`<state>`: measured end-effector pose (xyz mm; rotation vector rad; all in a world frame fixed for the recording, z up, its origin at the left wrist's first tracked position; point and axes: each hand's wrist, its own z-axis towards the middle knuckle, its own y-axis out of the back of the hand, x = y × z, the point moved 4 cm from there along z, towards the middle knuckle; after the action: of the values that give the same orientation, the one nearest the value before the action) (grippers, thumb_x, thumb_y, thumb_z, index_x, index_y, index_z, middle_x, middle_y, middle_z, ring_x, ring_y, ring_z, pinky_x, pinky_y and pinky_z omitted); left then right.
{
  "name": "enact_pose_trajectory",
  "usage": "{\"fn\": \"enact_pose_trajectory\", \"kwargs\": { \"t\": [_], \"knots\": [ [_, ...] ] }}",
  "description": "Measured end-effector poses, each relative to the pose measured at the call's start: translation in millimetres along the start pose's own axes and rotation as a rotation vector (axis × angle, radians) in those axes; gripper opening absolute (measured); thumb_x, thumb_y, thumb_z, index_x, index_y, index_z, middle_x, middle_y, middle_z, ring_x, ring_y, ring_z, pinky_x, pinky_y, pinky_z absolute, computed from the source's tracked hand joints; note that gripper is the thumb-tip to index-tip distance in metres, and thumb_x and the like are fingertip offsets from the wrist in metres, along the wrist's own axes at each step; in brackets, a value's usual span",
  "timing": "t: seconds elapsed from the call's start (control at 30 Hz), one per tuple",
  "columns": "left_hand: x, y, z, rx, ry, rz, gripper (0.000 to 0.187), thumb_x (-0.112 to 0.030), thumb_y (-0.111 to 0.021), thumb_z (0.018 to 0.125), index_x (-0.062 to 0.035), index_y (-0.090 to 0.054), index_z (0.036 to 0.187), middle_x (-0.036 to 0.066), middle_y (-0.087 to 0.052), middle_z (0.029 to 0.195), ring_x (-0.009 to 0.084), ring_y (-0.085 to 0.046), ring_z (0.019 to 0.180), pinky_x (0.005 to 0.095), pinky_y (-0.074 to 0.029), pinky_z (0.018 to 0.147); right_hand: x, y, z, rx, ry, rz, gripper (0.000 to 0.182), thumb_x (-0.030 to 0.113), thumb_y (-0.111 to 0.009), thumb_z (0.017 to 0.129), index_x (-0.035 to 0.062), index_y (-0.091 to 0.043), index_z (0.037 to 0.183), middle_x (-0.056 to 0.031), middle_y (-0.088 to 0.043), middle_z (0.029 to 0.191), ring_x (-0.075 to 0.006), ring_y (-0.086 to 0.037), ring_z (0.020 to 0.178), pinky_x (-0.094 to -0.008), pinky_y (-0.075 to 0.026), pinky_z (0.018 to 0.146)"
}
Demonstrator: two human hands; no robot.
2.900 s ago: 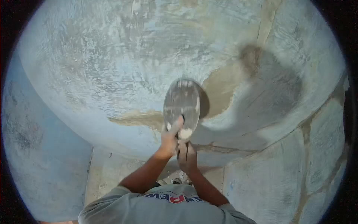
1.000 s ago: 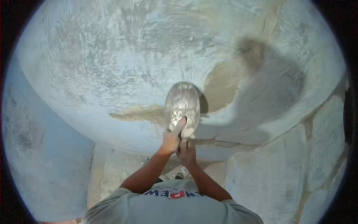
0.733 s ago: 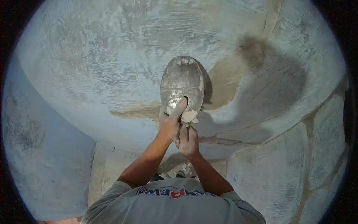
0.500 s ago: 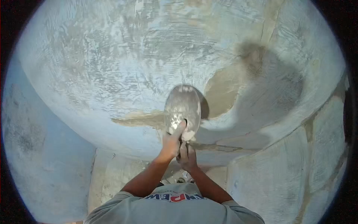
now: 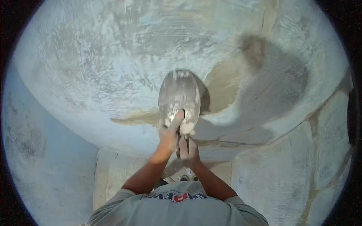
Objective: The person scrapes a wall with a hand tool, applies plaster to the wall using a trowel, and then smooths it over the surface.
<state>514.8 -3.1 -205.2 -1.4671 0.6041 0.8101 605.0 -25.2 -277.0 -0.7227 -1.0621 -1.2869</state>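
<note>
We hold the stiff, flat trowel (image 5: 179, 98) low by its handle, our left hand (image 5: 168, 136) and right hand (image 5: 188, 150) both closed tight on it, its blade pressed against the wall (image 5: 94, 67).

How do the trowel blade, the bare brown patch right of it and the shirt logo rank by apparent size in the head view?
1. Brown patch and trowel blade look about alike; the blade is nearer the camera and hides part of the patch, so no ranking between them.
2. Shirt logo, clearly smallest.
</note>
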Motion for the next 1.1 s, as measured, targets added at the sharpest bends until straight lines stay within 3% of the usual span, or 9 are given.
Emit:
{"fn": "enact_pose_trajectory", "kwargs": {
  "t": [0.27,0.33,0.47,0.73,0.8,0.9,0.97,1.07,1.1],
  "knots": [
    [24.2,16.9,-5.6,-0.116,-0.076,-0.025,0.042,-0.017,-0.067,0.091,0.0046,-0.052,0.124,0.014,-0.066,0.099,0.0216,-0.068,0.074,0.0323,-0.058,0.058,-47.4,-11.7,-28.1,0.037,-0.077,0.253,0.032,0.028,-0.039,0.104,0.0029,-0.054,0.091,-0.0047,-0.057,0.069,-0.0120,-0.051,0.054,-0.0282,-0.040,0.049],
    [12.0,6.7,-5.8,-0.079,-0.002,-0.011,0.040,-0.016,-0.066,0.092,0.0055,-0.052,0.123,0.015,-0.066,0.099,0.0211,-0.068,0.077,0.0332,-0.058,0.057,-39.9,-10.3,-12.4,-0.084,0.296,-0.300,0.030,0.026,-0.039,0.104,0.0043,-0.052,0.089,-0.0026,-0.053,0.066,-0.0104,-0.048,0.053,-0.0269,-0.036,0.048],
    [-5.4,5.8,9.4,0.011,-0.001,0.022,0.040,-0.018,-0.068,0.091,0.0044,-0.054,0.121,0.014,-0.066,0.099,0.0192,-0.067,0.075,0.0311,-0.056,0.055,-16.9,-9.0,4.4,-0.021,-0.086,0.210,0.025,0.021,-0.039,0.104,0.0046,-0.050,0.089,-0.0009,-0.047,0.064,-0.0102,-0.043,0.051,-0.0276,-0.034,0.047],
    [18.7,9.1,5.1,-0.096,-0.039,-0.020,0.045,-0.018,-0.069,0.090,0.0009,-0.049,0.125,0.012,-0.067,0.095,0.0159,-0.063,0.059,0.0258,-0.044,0.040,-23.6,-8.0,-9.5,-0.084,0.144,-0.147,0.011,0.009,-0.047,0.094,-0.0008,-0.052,0.093,-0.0118,-0.053,0.074,-0.0245,-0.051,0.060,-0.0356,-0.042,0.055],
    [-10.5,-0.3,10.6,-0.008,0.000,0.015,0.046,-0.018,-0.069,0.090,0.0013,-0.048,0.126,0.013,-0.067,0.096,0.0161,-0.064,0.060,0.0257,-0.044,0.040,-2.2,-7.1,12.9,-0.038,-0.046,0.072,0.023,0.016,-0.041,0.100,0.0004,-0.051,0.087,-0.0120,-0.054,0.068,-0.0214,-0.055,0.059,-0.0360,-0.043,0.058],
    [-5.1,5.5,11.2,-0.039,0.007,0.034,0.050,-0.017,-0.069,0.090,0.0029,-0.047,0.129,0.018,-0.061,0.113,0.0222,-0.065,0.092,0.0338,-0.056,0.069,21.2,-4.1,12.4,-0.237,0.460,-0.448,0.017,0.016,-0.048,0.098,0.0006,-0.052,0.092,-0.0088,-0.052,0.070,-0.0217,-0.050,0.057,-0.0368,-0.041,0.054],
    [20.5,24.9,9.3,-0.054,-0.001,0.034,0.052,-0.015,-0.069,0.089,0.0023,-0.045,0.131,0.017,-0.059,0.119,0.0243,-0.063,0.102,0.0369,-0.055,0.082,-38.7,-10.5,-5.2,-0.021,-0.162,0.160,0.020,0.020,-0.047,0.101,0.0026,-0.052,0.091,-0.0064,-0.052,0.072,-0.0176,-0.048,0.057,-0.0344,-0.040,0.054],
    [34.7,26.2,-0.5,-0.091,-0.086,-0.027,0.053,-0.015,-0.071,0.088,0.0023,-0.046,0.131,0.016,-0.060,0.119,0.0238,-0.064,0.100,0.0372,-0.055,0.080,-35.0,-13.1,-14.6,-0.070,0.067,0.151,0.022,0.021,-0.046,0.101,0.0017,-0.051,0.091,-0.0060,-0.051,0.070,-0.0170,-0.047,0.055,-0.0327,-0.040,0.053],
    [28.0,21.6,4.2,-0.096,-0.088,-0.017,0.053,-0.016,-0.071,0.088,0.0023,-0.046,0.131,0.016,-0.059,0.119,0.0235,-0.064,0.100,0.0370,-0.055,0.080,-23.9,-12.0,-11.4,-0.162,0.216,-0.156,0.027,0.024,-0.040,0.103,0.0026,-0.047,0.088,-0.0034,-0.048,0.066,-0.0131,-0.045,0.054,-0.0318,-0.037,0.050]
  ]
}}
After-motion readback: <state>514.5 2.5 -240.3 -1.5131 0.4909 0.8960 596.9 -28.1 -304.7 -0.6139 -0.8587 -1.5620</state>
